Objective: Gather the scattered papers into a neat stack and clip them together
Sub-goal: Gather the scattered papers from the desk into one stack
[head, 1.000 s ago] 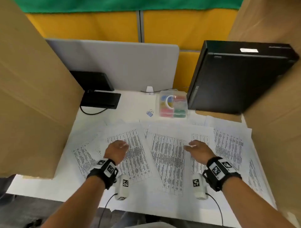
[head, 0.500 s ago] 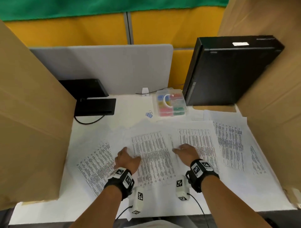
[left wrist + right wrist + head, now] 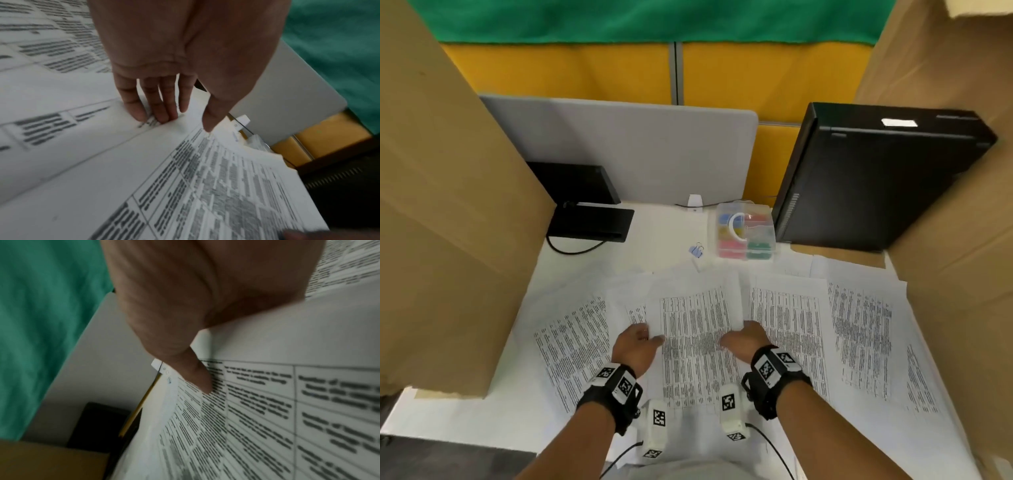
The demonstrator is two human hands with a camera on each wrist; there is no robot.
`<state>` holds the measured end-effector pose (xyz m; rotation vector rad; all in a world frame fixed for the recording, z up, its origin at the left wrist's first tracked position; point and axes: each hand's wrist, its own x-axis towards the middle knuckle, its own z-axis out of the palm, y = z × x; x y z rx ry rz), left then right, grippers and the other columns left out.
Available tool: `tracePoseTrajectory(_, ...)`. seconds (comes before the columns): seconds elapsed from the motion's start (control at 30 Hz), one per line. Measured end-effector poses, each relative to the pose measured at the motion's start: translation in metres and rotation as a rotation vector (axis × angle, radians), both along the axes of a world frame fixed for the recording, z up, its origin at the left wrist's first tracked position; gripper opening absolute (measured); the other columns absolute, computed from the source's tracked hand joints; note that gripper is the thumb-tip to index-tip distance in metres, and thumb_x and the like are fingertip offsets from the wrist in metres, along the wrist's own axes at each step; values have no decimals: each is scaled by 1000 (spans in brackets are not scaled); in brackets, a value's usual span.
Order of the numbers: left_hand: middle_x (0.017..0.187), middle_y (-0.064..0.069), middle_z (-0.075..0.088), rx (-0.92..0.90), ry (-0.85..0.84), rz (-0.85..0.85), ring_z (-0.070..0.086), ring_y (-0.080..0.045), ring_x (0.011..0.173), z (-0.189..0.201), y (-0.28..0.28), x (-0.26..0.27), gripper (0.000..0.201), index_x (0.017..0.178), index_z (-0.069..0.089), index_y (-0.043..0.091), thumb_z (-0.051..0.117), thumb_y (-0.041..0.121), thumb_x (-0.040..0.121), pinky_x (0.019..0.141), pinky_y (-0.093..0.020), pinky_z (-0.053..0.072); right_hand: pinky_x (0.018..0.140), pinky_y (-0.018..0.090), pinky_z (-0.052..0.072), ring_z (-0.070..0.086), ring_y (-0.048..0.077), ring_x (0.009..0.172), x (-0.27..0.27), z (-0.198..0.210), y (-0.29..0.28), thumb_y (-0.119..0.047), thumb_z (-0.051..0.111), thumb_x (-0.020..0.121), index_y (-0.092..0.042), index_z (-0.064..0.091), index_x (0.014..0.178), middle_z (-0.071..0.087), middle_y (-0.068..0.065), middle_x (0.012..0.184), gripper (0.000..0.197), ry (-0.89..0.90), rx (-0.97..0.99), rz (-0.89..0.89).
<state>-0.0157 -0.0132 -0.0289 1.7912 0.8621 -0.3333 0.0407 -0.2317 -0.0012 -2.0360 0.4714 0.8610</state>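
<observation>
Several printed sheets lie spread over the white desk [image 3: 664,236]. A middle bunch of papers [image 3: 695,325] sits between my hands, its sides lifted a little. My left hand [image 3: 650,334] is at its left edge. In the left wrist view the fingers [image 3: 160,112] are straight and touch the sheet below that edge, while the thumb tip reaches the raised sheet [image 3: 216,178]. My right hand [image 3: 729,339] holds the right edge, thumb [image 3: 197,374] on top and fingers hidden under the paper [image 3: 267,402]. A blue binder clip [image 3: 697,249] lies behind the papers.
More sheets lie to the left [image 3: 575,353], right [image 3: 787,329] and far right [image 3: 859,332]. A clear box of coloured clips [image 3: 744,236] stands at the back beside a black computer case [image 3: 876,178]. A monitor base [image 3: 592,222] sits back left. Cardboard walls [image 3: 448,240] close in both sides.
Both hands have slid inward toward each other, dragging sheets with them. The sheets now overlap in a middle bunch, held at both side edges.
</observation>
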Motion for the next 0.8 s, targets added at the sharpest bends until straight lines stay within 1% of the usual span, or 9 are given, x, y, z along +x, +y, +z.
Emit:
tracePoseTrajectory(0.1, 135, -10, 59, 0, -9, 23, 57, -27, 121, 0, 4, -6, 56, 135, 54, 11, 74, 25, 85, 107, -39, 43, 100, 35, 46, 55, 32, 128, -3, 7, -3, -17, 70, 89, 3, 40, 145, 54, 19, 140, 67, 82, 37, 27)
tracePoseTrajectory(0.17, 142, -10, 53, 140, 1, -13, 51, -29, 127, 0, 6, -8, 61, 140, 47, 14, 70, 28, 86, 107, -43, 42, 107, 34, 45, 49, 32, 135, -7, 9, -5, -20, 69, 92, 5, 31, 149, 48, 19, 148, 73, 89, 37, 83)
tracePoseTrajectory(0.27, 157, -10, 30, 509, 123, -52, 29, -35, 142, -1, 19, -12, 81, 151, 27, 16, 64, 38, 82, 112, -51, 34, 100, 32, 51, 61, 28, 120, -7, 11, -10, -19, 68, 93, 5, 45, 139, 60, 18, 133, 56, 36, -1, 145)
tracePoseTrajectory(0.37, 162, -6, 21, 446, 187, -114, 16, -32, 149, -2, 29, -12, 87, 154, 20, 16, 58, 45, 82, 118, -51, 24, 88, 35, 58, 67, 22, 90, 5, 9, -17, -17, 76, 86, -3, 67, 110, 72, 16, 110, 29, -49, 64, 123)
tracePoseTrajectory(0.47, 163, 2, 18, 408, 173, -273, 12, -26, 150, -4, 26, -13, 79, 153, 24, 24, 56, 50, 86, 118, -51, 21, 91, 32, 53, 64, 25, 103, 16, 8, -8, -21, 77, 85, -3, 60, 124, 67, 13, 124, 46, -60, 101, 82)
tracePoseTrajectory(0.57, 159, -4, 31, 290, 72, -197, 28, -28, 144, -3, 18, -12, 85, 152, 23, 23, 65, 47, 82, 115, -46, 30, 95, 29, 49, 58, 24, 113, 11, -1, 14, -24, 67, 91, 4, 49, 134, 59, 12, 127, 54, -4, 49, 156)
tracePoseTrajectory(0.67, 145, -13, 50, 18, -48, 130, 55, -26, 110, 7, 20, -8, 84, 150, 27, 12, 75, 27, 83, 94, -34, 44, 76, 25, 54, 61, 21, 96, 4, -17, 25, -18, 65, 91, 1, 54, 135, 59, 4, 112, 49, 14, 91, 192)
tracePoseTrajectory(0.73, 145, -12, 49, -95, 14, 233, 54, -31, 119, 14, 26, -5, 94, 149, 34, 10, 82, 38, 74, 102, -40, 41, 61, 20, 50, 61, 16, 75, -1, -15, 23, -12, 63, 92, -3, 63, 116, 64, 4, 91, 26, -25, 103, 178)
tracePoseTrajectory(0.8, 138, -7, 53, -173, 84, 170, 49, -33, 128, 16, 30, -3, 89, 140, 46, 8, 83, 44, 68, 109, -44, 35, 55, 21, 48, 57, 12, 63, -3, -16, 14, -10, 61, 93, -8, 67, 99, 63, 3, 79, 8, -63, 103, 145)
